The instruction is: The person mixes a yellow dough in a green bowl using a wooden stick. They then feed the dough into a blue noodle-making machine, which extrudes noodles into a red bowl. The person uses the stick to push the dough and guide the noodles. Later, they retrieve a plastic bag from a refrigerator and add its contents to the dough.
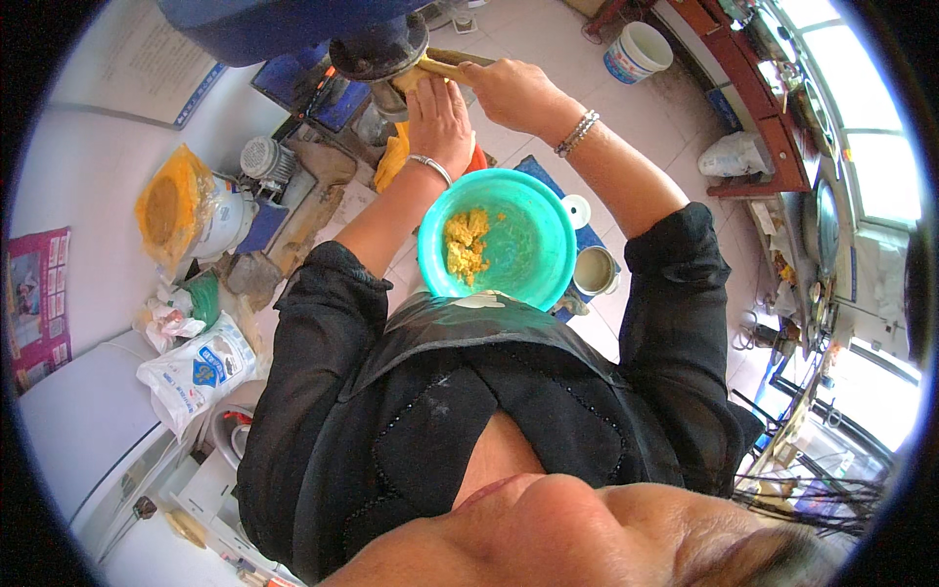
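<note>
My left hand (440,122) is up under the dark metal outlet (377,54) of a blue machine (254,24), its fingers curled against yellow dough (416,76). My right hand (514,93) grips a flat wooden stick (448,63) that reaches to the outlet beside the left fingers. Below both hands, close to my body, a turquoise bowl (528,245) holds crumbly yellow dough (465,245). Just right of it are a small white lid (577,210) and a metal container (594,269).
At left are an electric motor (269,161), a bucket topped with yellow plastic (176,205) and a white sack (196,372). A white bucket (636,54) stands on the tiled floor at back right, beside wooden cabinets (743,98). A cluttered counter (812,245) runs along the window side.
</note>
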`<control>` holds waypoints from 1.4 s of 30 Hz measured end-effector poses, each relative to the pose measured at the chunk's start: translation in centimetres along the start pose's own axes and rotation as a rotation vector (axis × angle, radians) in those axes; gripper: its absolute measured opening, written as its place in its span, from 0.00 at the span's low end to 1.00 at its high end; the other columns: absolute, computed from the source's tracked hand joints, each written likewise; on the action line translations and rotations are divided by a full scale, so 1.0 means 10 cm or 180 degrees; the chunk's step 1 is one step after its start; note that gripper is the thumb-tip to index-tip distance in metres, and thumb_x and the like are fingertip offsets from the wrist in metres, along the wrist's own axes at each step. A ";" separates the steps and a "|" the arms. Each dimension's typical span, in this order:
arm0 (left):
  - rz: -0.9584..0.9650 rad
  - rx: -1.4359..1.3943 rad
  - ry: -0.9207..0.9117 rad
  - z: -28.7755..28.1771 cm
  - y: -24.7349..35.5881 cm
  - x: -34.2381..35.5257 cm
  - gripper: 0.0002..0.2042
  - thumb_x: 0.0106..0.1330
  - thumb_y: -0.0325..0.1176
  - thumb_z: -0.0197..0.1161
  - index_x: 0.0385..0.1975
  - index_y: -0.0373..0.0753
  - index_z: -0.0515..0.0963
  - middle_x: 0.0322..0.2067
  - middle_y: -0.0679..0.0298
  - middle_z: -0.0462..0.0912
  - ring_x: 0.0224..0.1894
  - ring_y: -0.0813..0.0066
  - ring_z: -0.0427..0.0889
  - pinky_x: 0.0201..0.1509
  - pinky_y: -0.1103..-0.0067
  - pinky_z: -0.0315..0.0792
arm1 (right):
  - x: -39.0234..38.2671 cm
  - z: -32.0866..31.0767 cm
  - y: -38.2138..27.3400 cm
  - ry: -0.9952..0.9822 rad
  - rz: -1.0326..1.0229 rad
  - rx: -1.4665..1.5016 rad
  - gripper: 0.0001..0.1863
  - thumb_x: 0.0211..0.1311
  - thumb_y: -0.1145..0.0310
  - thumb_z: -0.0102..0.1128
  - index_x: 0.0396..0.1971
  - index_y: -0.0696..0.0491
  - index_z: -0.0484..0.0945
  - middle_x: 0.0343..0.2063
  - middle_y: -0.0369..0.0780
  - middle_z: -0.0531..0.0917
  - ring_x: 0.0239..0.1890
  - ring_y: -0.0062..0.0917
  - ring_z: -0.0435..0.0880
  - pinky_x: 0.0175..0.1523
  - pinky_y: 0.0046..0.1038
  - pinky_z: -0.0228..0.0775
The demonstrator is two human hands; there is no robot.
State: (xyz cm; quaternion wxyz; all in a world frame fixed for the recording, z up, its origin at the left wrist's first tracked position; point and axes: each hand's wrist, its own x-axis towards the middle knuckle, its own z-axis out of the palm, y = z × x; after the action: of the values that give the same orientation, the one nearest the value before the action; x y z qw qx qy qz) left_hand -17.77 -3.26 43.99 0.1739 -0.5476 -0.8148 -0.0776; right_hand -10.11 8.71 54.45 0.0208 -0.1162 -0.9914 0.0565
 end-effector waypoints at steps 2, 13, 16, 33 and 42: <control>-0.0036 0.0062 0.0034 0.03 -0.01 0.06 0.40 0.50 0.46 0.67 0.59 0.25 0.62 0.61 0.42 0.61 0.65 0.44 0.57 0.67 0.53 0.49 | 0.04 0.01 -0.03 -0.0055 0.0031 -0.0071 0.18 0.60 0.70 0.50 0.51 0.55 0.73 0.22 0.50 0.82 0.26 0.42 0.84 0.30 0.40 0.76; 0.0303 -0.0749 0.0256 -0.46 -0.10 -0.36 0.39 0.48 0.40 0.70 0.60 0.34 0.62 0.62 0.42 0.57 0.67 0.45 0.54 0.67 0.54 0.53 | -0.21 -0.12 0.11 -0.0004 0.0686 0.0208 0.14 0.57 0.70 0.50 0.42 0.53 0.78 0.27 0.48 0.84 0.31 0.42 0.85 0.34 0.40 0.78; 0.0284 -0.0894 -0.0013 -0.39 -0.06 -0.45 0.40 0.48 0.39 0.71 0.60 0.28 0.60 0.63 0.41 0.57 0.67 0.44 0.54 0.67 0.55 0.53 | -0.08 -0.02 0.08 -0.0100 0.0761 0.0308 0.13 0.54 0.71 0.52 0.38 0.55 0.80 0.28 0.49 0.84 0.33 0.41 0.85 0.36 0.41 0.78; 0.0536 0.0041 -0.0404 -0.27 -0.05 -0.35 0.40 0.55 0.48 0.65 0.60 0.22 0.61 0.64 0.39 0.57 0.69 0.45 0.52 0.72 0.59 0.47 | 0.14 -0.04 0.09 0.0062 -0.0512 -0.0489 0.11 0.54 0.70 0.55 0.37 0.56 0.77 0.22 0.46 0.83 0.27 0.40 0.84 0.29 0.38 0.77; 0.0559 -0.0070 -0.0407 -0.24 -0.02 -0.30 0.39 0.54 0.46 0.66 0.59 0.22 0.62 0.62 0.38 0.61 0.67 0.44 0.56 0.71 0.59 0.49 | 0.11 -0.02 0.21 0.0008 -0.0309 -0.0129 0.15 0.55 0.72 0.53 0.44 0.54 0.76 0.23 0.49 0.82 0.27 0.42 0.84 0.30 0.39 0.77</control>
State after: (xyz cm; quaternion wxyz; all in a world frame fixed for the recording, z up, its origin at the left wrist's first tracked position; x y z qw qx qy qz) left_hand -16.47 -6.74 45.14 0.1217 -0.6226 -0.7722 -0.0359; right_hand -10.65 10.99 54.45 0.0225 -0.0684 -0.9968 0.0352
